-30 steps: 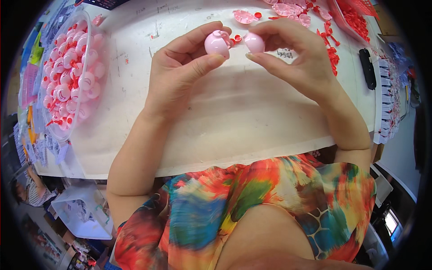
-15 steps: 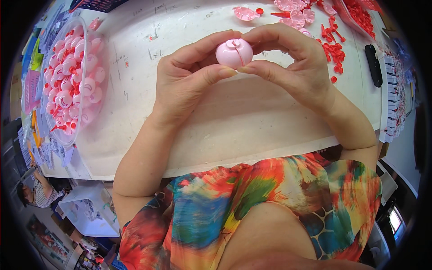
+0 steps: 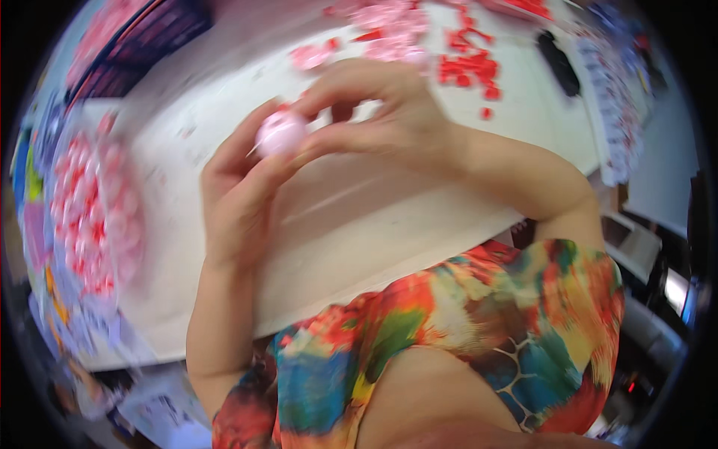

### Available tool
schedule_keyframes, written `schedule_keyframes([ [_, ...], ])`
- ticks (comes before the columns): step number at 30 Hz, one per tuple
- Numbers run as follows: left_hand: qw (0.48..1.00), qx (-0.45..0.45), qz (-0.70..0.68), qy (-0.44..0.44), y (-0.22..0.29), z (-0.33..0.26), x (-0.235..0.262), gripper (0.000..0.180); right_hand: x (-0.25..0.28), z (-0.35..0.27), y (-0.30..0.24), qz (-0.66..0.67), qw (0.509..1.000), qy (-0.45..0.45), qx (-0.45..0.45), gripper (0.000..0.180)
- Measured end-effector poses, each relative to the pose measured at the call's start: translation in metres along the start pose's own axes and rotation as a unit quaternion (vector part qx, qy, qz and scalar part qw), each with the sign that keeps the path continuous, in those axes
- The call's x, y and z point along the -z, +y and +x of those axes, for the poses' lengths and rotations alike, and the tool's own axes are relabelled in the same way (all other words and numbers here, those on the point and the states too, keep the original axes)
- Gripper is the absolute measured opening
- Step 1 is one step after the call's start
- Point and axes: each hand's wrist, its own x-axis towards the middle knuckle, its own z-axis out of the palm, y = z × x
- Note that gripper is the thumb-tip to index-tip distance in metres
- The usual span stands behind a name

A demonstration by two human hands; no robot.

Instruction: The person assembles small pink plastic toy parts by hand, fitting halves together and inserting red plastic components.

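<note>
In the head view I have a pale desk (image 3: 336,239) running across most of the picture, its near edge slanting above the wearer's colourful shirt (image 3: 441,299). Faint dark marks spot its surface. Past its right side I make out a grey floor (image 3: 666,179), with dark clutter below it; at the lower left there is a pale bin (image 3: 164,404). Much of this is smeared, so I can't read the finer detail.

Counting now: I have two hands and one pink ball (image 3: 279,136) between them, above the left half of the desk. The left hand (image 3: 243,179) holds it, thumb and fingers closed around its side. The right hand (image 3: 389,112) is pinched narrow at the ball's right side, with a bit of red showing at the top.

I count one clear tub (image 3: 137,247) at the left, heaped with pink balls (image 3: 84,213) too many and too blurred to number, and one dark blue basket (image 3: 149,49) beyond it. At the far side lie one separate pink shell (image 3: 310,57), one red cap (image 3: 333,44) beside it, a cluster of pink shells (image 3: 389,30) and a scatter of red pieces (image 3: 470,71), both beyond my counting. One long black object (image 3: 559,66) lies to their right.
</note>
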Motion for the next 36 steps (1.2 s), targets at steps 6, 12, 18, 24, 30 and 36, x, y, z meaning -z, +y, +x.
schedule_keyframes([
  [6, 0.997, 0.021, -0.073, -0.029, -0.002, -0.003, -0.001, 0.042, 0.004, -0.004, -0.004, -0.026, 0.999, 0.016, 0.022, 0.017],
  [12, 0.992, 0.056, -0.101, -0.040, -0.003, -0.006, -0.004, 0.040, 0.009, -0.009, -0.012, -0.100, 0.994, -0.010, 0.031, 0.016],
  [18, 0.996, 0.044, -0.067, -0.039, -0.002, -0.002, 0.004, 0.038, 0.059, 0.006, -0.022, -0.208, 0.976, -0.006, -0.055, 0.019],
  [24, 0.998, 0.036, -0.029, -0.032, 0.005, 0.003, 0.008, 0.041, 0.129, -0.019, -0.021, -0.490, 0.863, -0.073, -0.100, 0.016],
  [30, 0.999, 0.037, 0.026, -0.020, 0.013, 0.004, 0.009, 0.043, 0.139, -0.033, 0.023, -0.539, 0.840, -0.058, 0.039, 0.011],
  [36, 0.998, 0.038, -0.021, -0.044, 0.012, 0.005, 0.021, 0.037, 0.116, -0.020, 0.001, -0.528, 0.849, -0.016, -0.034, 0.009],
])
